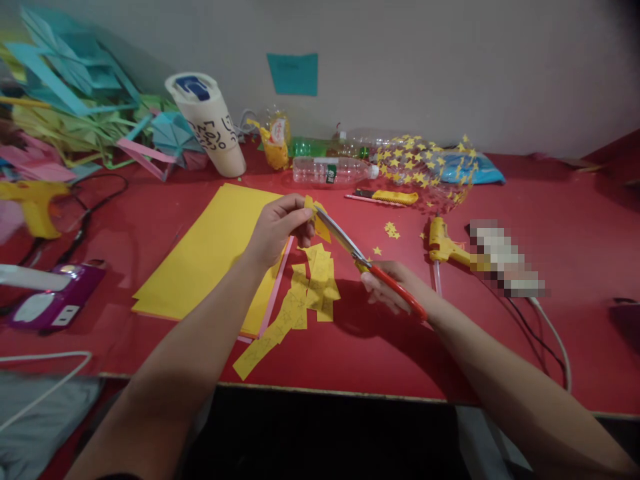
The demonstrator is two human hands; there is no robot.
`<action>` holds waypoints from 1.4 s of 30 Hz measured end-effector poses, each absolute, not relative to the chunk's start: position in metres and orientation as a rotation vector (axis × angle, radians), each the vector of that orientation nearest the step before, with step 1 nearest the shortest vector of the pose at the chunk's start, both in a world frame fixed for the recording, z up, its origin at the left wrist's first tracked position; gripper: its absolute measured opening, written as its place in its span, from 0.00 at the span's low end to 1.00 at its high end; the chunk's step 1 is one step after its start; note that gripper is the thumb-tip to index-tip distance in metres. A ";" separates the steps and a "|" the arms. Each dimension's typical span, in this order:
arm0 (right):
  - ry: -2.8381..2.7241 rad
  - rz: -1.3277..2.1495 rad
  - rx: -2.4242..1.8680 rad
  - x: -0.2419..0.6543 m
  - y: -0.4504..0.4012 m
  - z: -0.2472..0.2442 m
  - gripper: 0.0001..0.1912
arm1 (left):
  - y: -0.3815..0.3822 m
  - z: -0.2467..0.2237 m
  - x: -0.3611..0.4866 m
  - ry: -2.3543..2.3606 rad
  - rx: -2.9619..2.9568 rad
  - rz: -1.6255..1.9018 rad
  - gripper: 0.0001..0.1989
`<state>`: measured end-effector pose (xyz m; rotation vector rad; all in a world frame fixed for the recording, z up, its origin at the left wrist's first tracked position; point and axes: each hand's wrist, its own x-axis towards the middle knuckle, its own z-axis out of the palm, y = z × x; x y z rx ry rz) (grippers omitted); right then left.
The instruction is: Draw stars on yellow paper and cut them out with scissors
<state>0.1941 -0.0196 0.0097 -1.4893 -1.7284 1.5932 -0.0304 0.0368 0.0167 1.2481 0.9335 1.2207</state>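
Between the thumb and fingers of my left hand [280,227] is a small piece of yellow paper [323,229]. My right hand [393,283] grips red-handled scissors [370,263], whose blade tips meet the paper close to my left fingertips. Below my hands lie several yellow paper strips [313,287] with star outlines drawn on them. Small cut-out yellow stars [392,231] rest on the table beyond the scissors. A stack of yellow paper sheets [200,260] lies under my left forearm, with a pink sheet showing at its edge.
On the red table [380,367], a yellow glue gun [443,243] lies at right beside a blurred-out power strip. Plastic bottles [330,171], a star-covered clear bottle [420,163], a yellow box cutter [395,197] and a white tumbler [213,127] sit behind. Colourful folded paper [75,87] fills the left.
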 end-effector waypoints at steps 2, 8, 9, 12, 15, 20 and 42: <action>-1.720 1.585 -1.492 0.194 -0.020 0.010 0.31 | 0.037 0.017 -0.030 0.936 1.232 1.215 0.06; -1.702 1.577 -1.454 0.193 -0.022 0.013 0.32 | 0.034 0.016 -0.025 0.933 1.189 1.119 0.07; -1.693 1.577 -1.449 0.192 -0.022 0.014 0.32 | 0.033 0.016 -0.025 0.935 1.178 1.126 0.06; -1.687 1.591 -1.450 0.192 -0.022 0.015 0.31 | 0.032 0.018 -0.025 0.931 1.151 1.171 0.06; -1.699 1.602 -1.453 0.192 -0.022 0.013 0.31 | 0.033 0.020 -0.025 0.945 1.146 1.197 0.06; -1.713 1.621 -1.439 0.193 -0.021 0.010 0.32 | 0.033 0.019 -0.026 0.941 1.160 1.195 0.06; -1.762 1.679 -1.334 0.194 -0.023 0.014 0.34 | 0.036 0.016 -0.030 0.895 1.212 1.181 0.06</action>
